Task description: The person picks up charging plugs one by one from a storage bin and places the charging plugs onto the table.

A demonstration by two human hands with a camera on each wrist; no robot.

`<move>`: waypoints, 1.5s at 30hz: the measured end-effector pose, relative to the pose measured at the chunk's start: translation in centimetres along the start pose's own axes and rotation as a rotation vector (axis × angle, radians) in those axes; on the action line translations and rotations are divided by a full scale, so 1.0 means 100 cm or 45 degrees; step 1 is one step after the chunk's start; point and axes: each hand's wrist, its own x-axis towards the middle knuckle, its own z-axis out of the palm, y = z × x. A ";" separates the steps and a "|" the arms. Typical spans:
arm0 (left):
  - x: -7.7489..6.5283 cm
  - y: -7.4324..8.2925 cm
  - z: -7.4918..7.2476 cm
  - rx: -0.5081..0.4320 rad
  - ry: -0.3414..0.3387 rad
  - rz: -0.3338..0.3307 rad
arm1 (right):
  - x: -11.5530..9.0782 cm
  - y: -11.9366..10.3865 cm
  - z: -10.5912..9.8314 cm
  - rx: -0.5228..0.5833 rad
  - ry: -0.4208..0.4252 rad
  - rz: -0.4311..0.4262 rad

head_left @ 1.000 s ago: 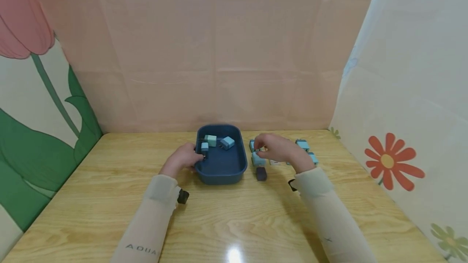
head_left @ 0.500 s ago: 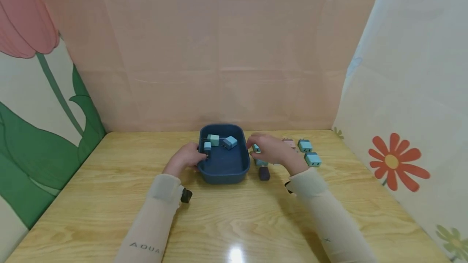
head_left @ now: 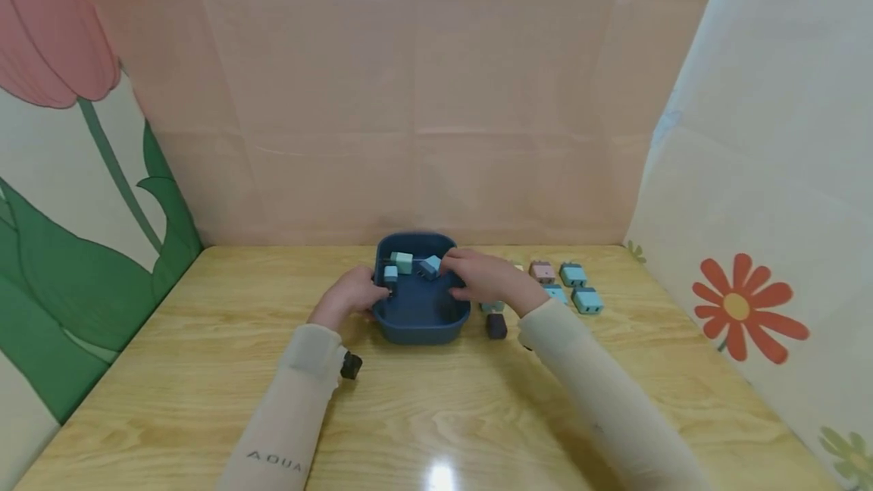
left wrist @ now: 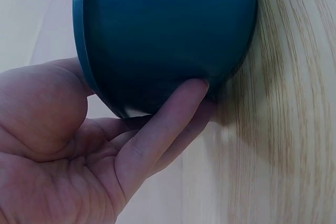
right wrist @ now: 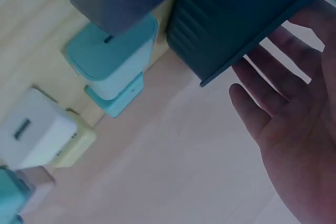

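Note:
A dark blue plastic bin (head_left: 421,334) stands on the table with three chargers inside: a mint one (head_left: 404,263), a small blue one (head_left: 391,273) and another blue one (head_left: 427,269). My left hand (head_left: 351,294) grips its left side, thumb over the rim and fingers against the outer wall (left wrist: 168,35). Over the right rim reaches my right hand (head_left: 487,279), thumb and fingers spread apart, with nothing seen between them. Its fingertips overlap the blue charger in the head view. From the right wrist, the loosely extended fingers (right wrist: 249,111) show at the bin's edge, some tips hidden behind it.
Right of the bin, chargers stand in rows: a dark one (head_left: 496,326), a teal one (right wrist: 113,51), a white one (right wrist: 37,127), a pink one (head_left: 542,272) and several blue ones (head_left: 587,300). A pink cloth backdrop (head_left: 409,97) rises behind the table.
My right hand has moved left from above the chargers to over the bin's right rim, uncovering more of the rows. My left hand stays on the bin. The head view shifts slightly.

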 end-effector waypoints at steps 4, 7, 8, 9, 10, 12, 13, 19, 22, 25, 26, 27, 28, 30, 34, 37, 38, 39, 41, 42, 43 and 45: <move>0.001 0.000 0.001 -0.015 -0.007 0.005 | 0.015 -0.002 -0.002 -0.044 -0.077 -0.032; 0.001 0.001 0.001 -0.019 -0.002 0.003 | 0.026 -0.003 -0.002 -0.092 -0.113 -0.031; 0.001 0.001 0.001 -0.014 0.002 0.004 | 0.029 -0.003 -0.003 -0.111 -0.120 -0.027; 0.000 0.001 0.001 -0.008 0.006 0.005 | 0.031 -0.004 -0.003 -0.124 -0.126 -0.021; 0.000 0.002 0.001 -0.005 0.008 0.006 | 0.034 -0.004 -0.003 -0.136 -0.134 -0.011; -0.001 0.002 0.000 -0.004 0.009 0.005 | 0.038 -0.004 -0.003 -0.152 -0.154 0.006; -0.001 0.002 0.000 -0.004 0.010 0.004 | 0.041 -0.004 -0.002 -0.164 -0.159 0.008; -0.001 0.000 0.000 0.005 0.011 -0.001 | 0.057 0.001 0.004 -0.187 -0.252 0.099; -0.001 -0.001 0.000 0.007 0.008 -0.004 | 0.061 0.000 0.007 -0.206 -0.286 0.131; -0.002 -0.001 0.000 0.014 0.009 0.008 | 0.065 -0.002 0.011 -0.243 -0.288 0.130; -0.002 -0.001 0.000 0.016 0.010 0.012 | 0.066 -0.002 0.013 -0.253 -0.292 0.136; -0.003 -0.001 0.000 0.016 0.011 0.017 | 0.067 -0.002 0.014 -0.257 -0.296 0.145; -0.003 0.000 0.000 0.016 0.010 0.023 | 0.068 -0.002 0.016 -0.264 -0.302 0.153; -0.003 0.000 0.001 0.015 0.006 0.032 | 0.070 -0.002 0.018 -0.267 -0.321 0.175; -0.002 0.001 0.002 -0.007 -0.005 0.025 | 0.073 -0.001 0.020 -0.272 -0.344 0.195; -0.001 0.002 0.002 -0.016 -0.005 0.021 | 0.075 -0.001 0.020 -0.284 -0.339 0.186; -0.001 0.002 0.001 -0.013 -0.003 0.019 | 0.075 -0.002 0.020 -0.291 -0.334 0.179; -0.001 0.002 0.001 -0.009 0.001 0.019 | 0.075 -0.002 0.019 -0.303 -0.329 0.171; -0.002 0.002 0.001 -0.008 0.002 0.018 | 0.074 -0.004 0.017 -0.326 -0.317 0.155; -0.002 0.002 0.001 -0.006 0.004 0.016 | 0.074 -0.005 0.016 -0.336 -0.317 0.147; -0.002 0.002 0.001 -0.003 0.003 0.014 | 0.074 -0.006 0.015 -0.342 -0.319 0.142; -0.002 0.002 0.001 -0.007 0.004 0.001 | 0.073 -0.009 0.013 -0.347 -0.328 0.133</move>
